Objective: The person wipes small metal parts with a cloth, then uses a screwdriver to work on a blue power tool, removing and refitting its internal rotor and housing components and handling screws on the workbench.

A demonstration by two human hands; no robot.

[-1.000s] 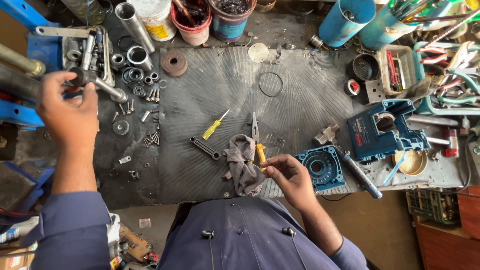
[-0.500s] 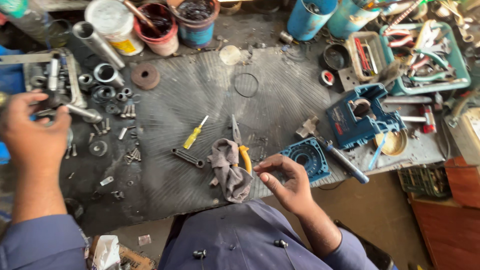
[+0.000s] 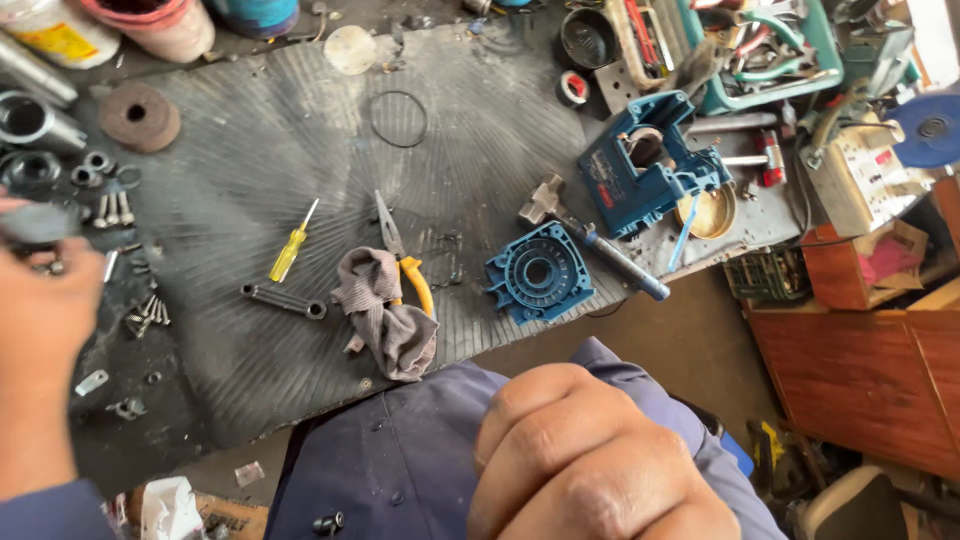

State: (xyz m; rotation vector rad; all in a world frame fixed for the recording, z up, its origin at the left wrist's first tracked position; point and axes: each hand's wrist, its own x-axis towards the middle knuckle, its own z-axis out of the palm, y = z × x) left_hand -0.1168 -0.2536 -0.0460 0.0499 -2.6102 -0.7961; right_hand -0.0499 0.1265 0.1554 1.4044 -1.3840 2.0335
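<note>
Head view: the right hand (image 3: pixel 590 460) is curled into a fist close to the lens at 6 o'clock, over the dark blue shirt (image 3: pixel 400 450); whether anything is pinched inside cannot be told. The left hand (image 3: pixel 40 340) at 9 o'clock is closed around a blurred grey metal piece (image 3: pixel 35 222). A risk is judged: that piece could be dropped among the loose steel bolts (image 3: pixel 110 210) on the ribbed black rubber mat (image 3: pixel 250 150) of the table, being gripped only at the fingertips. The crumpled grey rag (image 3: pixel 385 315) lies at centre, well apart from both hands.
</note>
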